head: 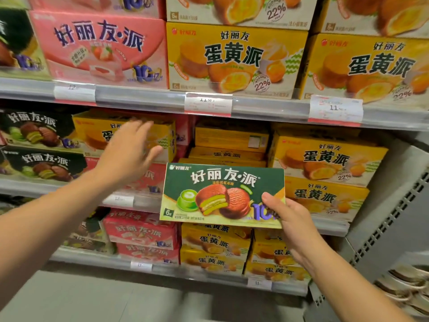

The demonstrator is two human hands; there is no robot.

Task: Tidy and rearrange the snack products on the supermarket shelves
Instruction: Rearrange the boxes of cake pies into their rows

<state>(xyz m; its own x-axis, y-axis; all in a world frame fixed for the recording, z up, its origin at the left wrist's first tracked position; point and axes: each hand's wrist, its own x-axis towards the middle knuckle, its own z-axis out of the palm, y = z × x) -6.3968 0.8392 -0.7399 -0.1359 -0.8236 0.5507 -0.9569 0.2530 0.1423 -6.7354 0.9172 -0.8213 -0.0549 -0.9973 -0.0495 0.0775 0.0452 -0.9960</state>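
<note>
We hold the green pie box in our right hand, thumb on its front face at the 4 o'clock corner and fingers curled behind it; the box is upright, facing us, in front of the middle shelf. Our left hand is spread wide and holds nothing, reaching toward 10 o'clock of the green pie box, in front of a tilted yellow box that sits atop pink boxes; we cannot tell whether the fingers touch it. Directly behind the held box, at its 12 o'clock, lies a flat stack of yellow boxes, partly blocked from view by it. At 3 o'clock stand two stacked yellow egg-yolk pie boxes, just beside the held box. At 9 o'clock, past our left forearm, two dark green boxes are stacked at the far end of the same shelf. On the upper shelf we see a large pink box and large yellow boxes, with price tags clipped to the rail below. On the lower shelf, at 6 o'clock, are red-pink boxes and more yellow boxes. A grey perforated panel closes the shelving at the right.
</note>
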